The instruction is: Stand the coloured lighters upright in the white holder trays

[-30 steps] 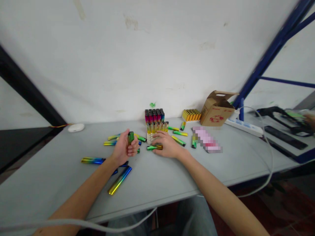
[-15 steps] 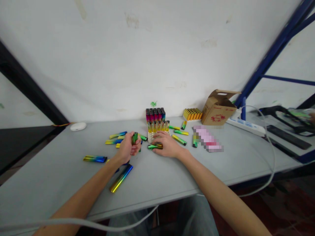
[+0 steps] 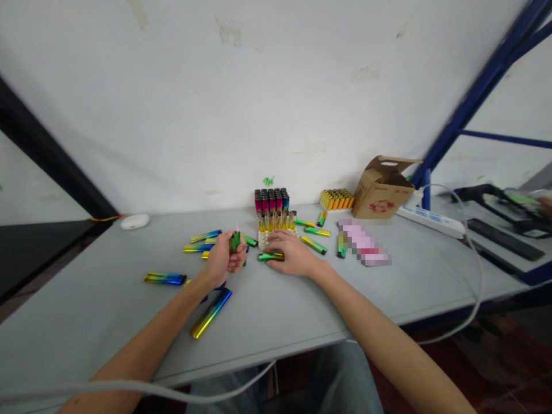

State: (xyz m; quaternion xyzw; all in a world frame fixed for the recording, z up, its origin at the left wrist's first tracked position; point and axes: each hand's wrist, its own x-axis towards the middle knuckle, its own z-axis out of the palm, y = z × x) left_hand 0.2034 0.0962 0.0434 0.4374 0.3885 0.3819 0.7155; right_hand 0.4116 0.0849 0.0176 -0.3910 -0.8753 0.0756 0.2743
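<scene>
1. Nearest, a thin white cord (image 3: 142,386) runs across the front at the left.
2. A long, shiny blue-and-yellow lighter (image 3: 211,314) lies slanted on the flat grey table (image 3: 293,310), near the left arm. Farther left lies a small bunch of shiny blue-and-yellow lighters (image 3: 165,279).
3. The left hand (image 3: 223,259) is closed in a fist around a shiny green lighter (image 3: 235,240). The lighter stands up, its top poking out, with a small pale flame (image 3: 237,227) above it.
4. The right hand (image 3: 293,255) is just to the right, low over the table, with bent fingers. A green-and-gold lighter (image 3: 268,257) lies by its thumb and fingers. I cannot tell if the hand grips it.
5. Just past the right hand is a bumpy white tray (image 3: 261,241). Gold lighters with dark tops (image 3: 270,221) stand in its far part.
6. To the right lies a flat pink thing (image 3: 360,241), too blurry to name.
7. Farthest, by the wall, stand pink-and-black lighters (image 3: 271,201) in rows, orange-yellow lighters (image 3: 337,200) to their right, then an open brown cardboard box (image 3: 379,201).
</scene>
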